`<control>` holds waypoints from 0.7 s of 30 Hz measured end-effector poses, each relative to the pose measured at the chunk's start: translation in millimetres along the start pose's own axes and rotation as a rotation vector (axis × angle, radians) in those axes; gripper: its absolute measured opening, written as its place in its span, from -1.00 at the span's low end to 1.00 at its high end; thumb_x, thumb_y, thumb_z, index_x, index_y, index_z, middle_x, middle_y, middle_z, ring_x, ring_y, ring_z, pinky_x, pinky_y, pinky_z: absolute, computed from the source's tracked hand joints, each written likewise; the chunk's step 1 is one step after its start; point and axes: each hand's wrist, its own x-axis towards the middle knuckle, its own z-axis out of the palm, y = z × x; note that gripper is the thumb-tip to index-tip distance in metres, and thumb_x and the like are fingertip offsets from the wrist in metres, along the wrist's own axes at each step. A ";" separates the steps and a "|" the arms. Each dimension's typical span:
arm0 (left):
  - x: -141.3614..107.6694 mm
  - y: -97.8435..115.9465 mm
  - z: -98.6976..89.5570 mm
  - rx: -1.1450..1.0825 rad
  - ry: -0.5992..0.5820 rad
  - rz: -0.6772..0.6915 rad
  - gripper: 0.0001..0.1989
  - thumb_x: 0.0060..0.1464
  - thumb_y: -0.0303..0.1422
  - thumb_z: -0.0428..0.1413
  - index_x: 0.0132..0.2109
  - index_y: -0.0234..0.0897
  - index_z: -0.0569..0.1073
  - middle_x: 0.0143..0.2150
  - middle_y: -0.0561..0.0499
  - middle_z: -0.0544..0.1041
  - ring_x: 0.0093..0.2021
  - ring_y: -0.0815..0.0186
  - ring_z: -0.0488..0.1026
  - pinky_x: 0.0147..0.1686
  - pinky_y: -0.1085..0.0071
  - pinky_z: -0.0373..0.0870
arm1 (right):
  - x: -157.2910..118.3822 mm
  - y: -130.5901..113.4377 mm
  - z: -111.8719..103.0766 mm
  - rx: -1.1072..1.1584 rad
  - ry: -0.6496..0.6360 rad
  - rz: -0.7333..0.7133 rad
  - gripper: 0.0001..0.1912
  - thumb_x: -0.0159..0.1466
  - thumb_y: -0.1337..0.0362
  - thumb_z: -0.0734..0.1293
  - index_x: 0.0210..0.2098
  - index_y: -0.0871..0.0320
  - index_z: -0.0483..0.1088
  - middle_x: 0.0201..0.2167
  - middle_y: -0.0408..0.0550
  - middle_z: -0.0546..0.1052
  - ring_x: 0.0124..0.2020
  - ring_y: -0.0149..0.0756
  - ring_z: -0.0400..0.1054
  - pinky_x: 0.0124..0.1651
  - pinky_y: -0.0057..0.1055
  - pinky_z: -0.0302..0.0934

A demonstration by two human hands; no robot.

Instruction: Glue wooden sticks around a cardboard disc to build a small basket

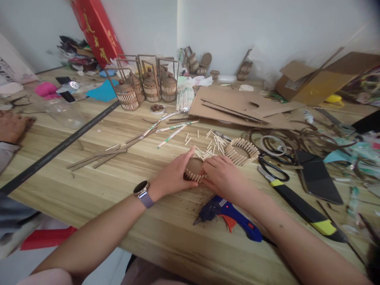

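Note:
My left hand (173,174), with a watch on its wrist, curls around the left side of a small round basket base (194,164) ringed with short wooden sticks. The fingers of my right hand (224,174) are closed at the base's right edge; they hide whatever sits between them. Just beyond lie loose short sticks (218,144). To the right stands a second stick-ringed round base (242,152). A blue glue gun (230,217) with an orange trigger rests below my right forearm, its small red light lit.
Finished small lidded baskets (127,95) with tall handles stand at the back left. Scissors (274,166), a yellow-black cutter (303,206) and a phone (319,176) lie at right. Cardboard (231,105) lies behind. Another person's hand (13,126) rests at far left, past a black strip (63,144).

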 end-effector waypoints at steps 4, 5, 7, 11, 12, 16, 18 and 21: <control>-0.1 -0.1 -0.2 -0.011 -0.001 -0.009 0.13 -0.14 -0.32 0.40 0.42 -0.21 -0.14 0.39 -0.28 0.13 0.35 -0.05 0.14 0.28 -0.02 0.13 | -0.2 0.2 0.6 -0.016 0.007 -0.004 -0.92 0.26 0.30 0.33 -0.33 0.19 0.43 -0.31 0.03 0.54 -0.22 -0.16 0.39 -0.10 -0.28 0.12; 0.0 -0.3 -0.3 -0.014 0.000 -0.011 0.14 -0.14 -0.31 0.40 0.41 -0.21 -0.14 0.39 -0.27 0.13 0.35 -0.06 0.14 0.28 -0.02 0.13 | -0.2 0.1 0.7 -0.018 0.007 -0.005 -0.92 0.26 0.31 0.33 -0.33 0.19 0.43 -0.31 0.03 0.54 -0.22 -0.16 0.39 -0.10 -0.28 0.12; 0.4 -0.6 -0.3 -0.020 -0.001 -0.013 0.15 -0.16 -0.30 0.40 0.42 -0.21 -0.14 0.39 -0.27 0.13 0.35 -0.06 0.14 0.28 -0.01 0.13 | -0.1 -0.1 0.8 -0.024 0.013 -0.005 -0.92 0.25 0.31 0.34 -0.34 0.20 0.43 -0.32 0.02 0.54 -0.23 -0.17 0.39 -0.11 -0.30 0.11; 0.8 -1.2 -0.5 -0.024 0.000 -0.009 0.15 -0.16 -0.28 0.41 0.42 -0.21 -0.14 0.39 -0.27 0.13 0.35 -0.06 0.14 0.28 -0.02 0.13 | -0.1 -0.1 1.4 -0.032 0.022 -0.007 -0.93 0.24 0.30 0.36 -0.34 0.19 0.44 -0.32 0.00 0.55 -0.22 -0.17 0.39 -0.11 -0.31 0.12; 0.7 -1.4 -0.5 -0.024 0.000 -0.007 0.15 -0.16 -0.28 0.41 0.41 -0.23 -0.14 0.38 -0.28 0.13 0.35 -0.06 0.14 0.28 -0.02 0.13 | -0.2 0.0 1.7 -0.032 0.023 -0.007 -0.92 0.24 0.30 0.35 -0.34 0.19 0.44 -0.32 0.00 0.54 -0.23 -0.17 0.39 -0.11 -0.31 0.12; 0.4 -2.2 0.0 -0.014 -0.003 -0.002 0.16 -0.16 -0.27 0.41 0.41 -0.26 -0.13 0.37 -0.31 0.14 0.34 -0.06 0.15 0.28 -0.01 0.13 | -0.7 0.5 1.5 -0.034 0.029 -0.010 -0.93 0.24 0.30 0.34 -0.34 0.18 0.43 -0.32 0.00 0.54 -0.23 -0.17 0.39 -0.11 -0.30 0.14; 0.3 -2.4 0.3 -0.011 -0.002 0.004 0.16 -0.17 -0.28 0.42 0.41 -0.25 -0.14 0.38 -0.31 0.14 0.34 -0.06 0.14 0.28 -0.02 0.13 | -0.6 0.2 0.6 -0.029 0.030 -0.012 -0.92 0.25 0.30 0.34 -0.34 0.18 0.43 -0.32 0.01 0.55 -0.23 -0.16 0.40 -0.10 -0.28 0.16; 0.2 -1.9 0.2 -0.013 0.000 0.004 0.17 -0.18 -0.29 0.42 0.41 -0.22 -0.14 0.38 -0.29 0.13 0.35 -0.06 0.14 0.28 -0.04 0.13 | -0.1 -1.2 -1.3 -0.001 0.002 -0.009 -0.91 0.26 0.30 0.33 -0.33 0.20 0.42 -0.29 0.05 0.55 -0.22 -0.15 0.40 -0.11 -0.25 0.19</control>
